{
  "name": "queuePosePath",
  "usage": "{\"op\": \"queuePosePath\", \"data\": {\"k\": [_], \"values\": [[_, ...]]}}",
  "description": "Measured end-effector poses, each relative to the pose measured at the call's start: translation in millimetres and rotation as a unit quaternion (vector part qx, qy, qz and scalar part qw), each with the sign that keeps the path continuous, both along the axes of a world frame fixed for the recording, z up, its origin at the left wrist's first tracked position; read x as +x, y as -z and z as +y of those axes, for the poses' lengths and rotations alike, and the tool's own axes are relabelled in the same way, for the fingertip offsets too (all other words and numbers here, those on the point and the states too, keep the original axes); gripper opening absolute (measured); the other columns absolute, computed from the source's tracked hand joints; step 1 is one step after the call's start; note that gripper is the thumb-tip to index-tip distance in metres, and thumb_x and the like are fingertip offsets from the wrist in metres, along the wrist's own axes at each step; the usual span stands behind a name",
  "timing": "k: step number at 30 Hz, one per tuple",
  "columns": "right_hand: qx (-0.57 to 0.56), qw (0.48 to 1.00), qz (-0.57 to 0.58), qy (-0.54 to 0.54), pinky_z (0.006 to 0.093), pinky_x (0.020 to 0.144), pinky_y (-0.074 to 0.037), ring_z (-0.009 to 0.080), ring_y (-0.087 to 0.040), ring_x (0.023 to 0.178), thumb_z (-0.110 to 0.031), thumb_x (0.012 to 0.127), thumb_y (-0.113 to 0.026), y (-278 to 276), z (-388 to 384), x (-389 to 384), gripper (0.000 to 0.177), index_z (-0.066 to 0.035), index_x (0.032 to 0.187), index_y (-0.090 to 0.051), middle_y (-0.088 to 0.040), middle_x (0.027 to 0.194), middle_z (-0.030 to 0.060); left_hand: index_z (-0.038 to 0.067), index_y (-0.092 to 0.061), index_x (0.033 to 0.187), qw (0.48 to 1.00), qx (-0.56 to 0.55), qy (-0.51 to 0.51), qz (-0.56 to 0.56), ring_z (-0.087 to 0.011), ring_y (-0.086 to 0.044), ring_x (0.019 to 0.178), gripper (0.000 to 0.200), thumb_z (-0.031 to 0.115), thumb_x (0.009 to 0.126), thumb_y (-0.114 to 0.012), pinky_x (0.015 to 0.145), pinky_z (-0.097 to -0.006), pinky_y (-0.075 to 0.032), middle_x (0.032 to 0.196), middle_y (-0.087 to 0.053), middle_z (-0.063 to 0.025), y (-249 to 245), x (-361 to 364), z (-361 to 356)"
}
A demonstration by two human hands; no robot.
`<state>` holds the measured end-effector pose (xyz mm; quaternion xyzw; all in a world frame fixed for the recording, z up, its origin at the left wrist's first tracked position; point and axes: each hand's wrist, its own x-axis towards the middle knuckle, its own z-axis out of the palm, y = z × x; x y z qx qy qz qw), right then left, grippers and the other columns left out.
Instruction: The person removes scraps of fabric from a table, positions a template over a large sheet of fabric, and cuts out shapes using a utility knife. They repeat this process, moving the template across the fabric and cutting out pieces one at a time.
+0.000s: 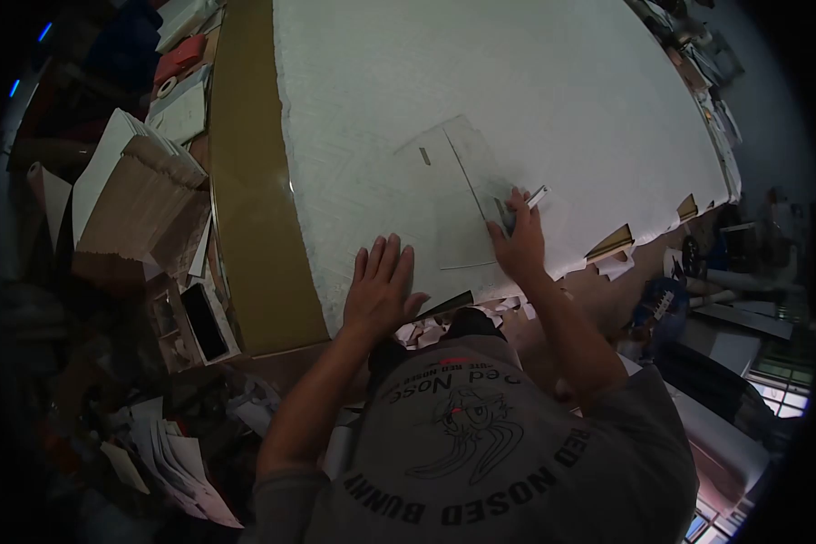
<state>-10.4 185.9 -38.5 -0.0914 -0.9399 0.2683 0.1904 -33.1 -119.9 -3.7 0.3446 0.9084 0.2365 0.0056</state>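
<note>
Where the grey printed shirt (480, 435) fills the near edge, both forearms reach out over the desk (245, 181). Left hand (381, 286) lies flat on the big white sheet (562, 109) close to its ragged near edge, fingers open and spread. Right hand (519, 243) sits just beyond, fingers closed around a slim tool (535, 196), which rests at the edge of a pale cut panel (449, 195) lying on the sheet. A bare brown strip of desk runs along the left. Cardboard boxes (140, 204) are stacked past it.
</note>
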Motion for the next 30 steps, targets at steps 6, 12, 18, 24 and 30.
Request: {"op": "queuePosePath", "data": {"k": [6, 12, 18, 24, 30], "values": [[0.033, 0.999, -0.016, 0.006, 0.0519, 0.116, -0.041, 0.0484, -0.044, 0.144, -0.020, 0.093, -0.078, -5.5, -62.6, -14.6, 0.071, -0.001, 0.150, -0.041, -0.058, 0.139, 0.0210, 0.007, -0.054, 0.149, 0.993, -0.032, 0.116, 0.007, -0.0436, -0.035, 0.153, 0.068, 0.037, 0.092, -0.076, 0.125, -0.0579, -0.026, 0.163, -0.040, -0.0223, 6.3, 5.7, -61.5], [0.043, 0.999, 0.002, -0.033, 0.0541, 0.119, -0.038, 0.0505, -0.043, 0.145, -0.018, 0.091, -0.079, -10.9, -75.5, -21.9, 0.056, -0.006, 0.136, -0.049, -0.057, 0.147, 0.0242, 0.006, -0.067, 0.133, 0.969, 0.168, 0.174, -0.047, -0.0370, -0.062, 0.132, 0.045, 0.017, 0.091, -0.077, 0.112, -0.0513, -0.047, 0.140, -0.065, -0.0203, 30.1, -8.3, -86.4], [-0.142, 0.982, -0.038, -0.119, 0.0588, 0.122, -0.033, 0.0486, -0.047, 0.143, -0.023, 0.087, -0.083, -13.6, -36.6, 22.3, 0.053, -0.008, 0.128, -0.052, -0.055, 0.153, 0.0220, 0.011, -0.065, 0.138, 0.981, 0.178, -0.071, -0.007, -0.0393, -0.060, 0.129, 0.051, 0.021, 0.090, -0.080, 0.107, -0.0479, -0.050, 0.145, -0.059, -0.0208, 3.8, -63.1, -29.8], [-0.054, 0.976, -0.023, -0.212, 0.0567, 0.120, -0.036, 0.0455, -0.046, 0.146, -0.021, 0.084, -0.086, -16.1, -15.1, 30.1, 0.055, -0.009, 0.126, -0.053, -0.056, 0.153, 0.0202, 0.019, -0.055, 0.153, 0.997, -0.030, -0.039, 0.062, -0.0458, -0.036, 0.150, 0.078, 0.048, 0.087, -0.081, 0.121, -0.0571, -0.033, 0.163, -0.037, -0.0229, 8.0, -128.5, -2.2], [-0.024, 0.973, -0.023, -0.227, 0.0574, 0.122, -0.035, 0.0470, -0.045, 0.146, -0.024, 0.086, -0.084, -19.8, -15.7, 21.3, 0.051, -0.009, 0.124, -0.054, -0.056, 0.154, 0.0177, 0.021, -0.052, 0.156, 0.995, -0.085, 0.011, 0.060, -0.0463, -0.030, 0.154, 0.082, 0.058, 0.087, -0.075, 0.125, -0.0606, -0.023, 0.164, -0.036, -0.0232, 8.5, -139.8, -9.0]]}}
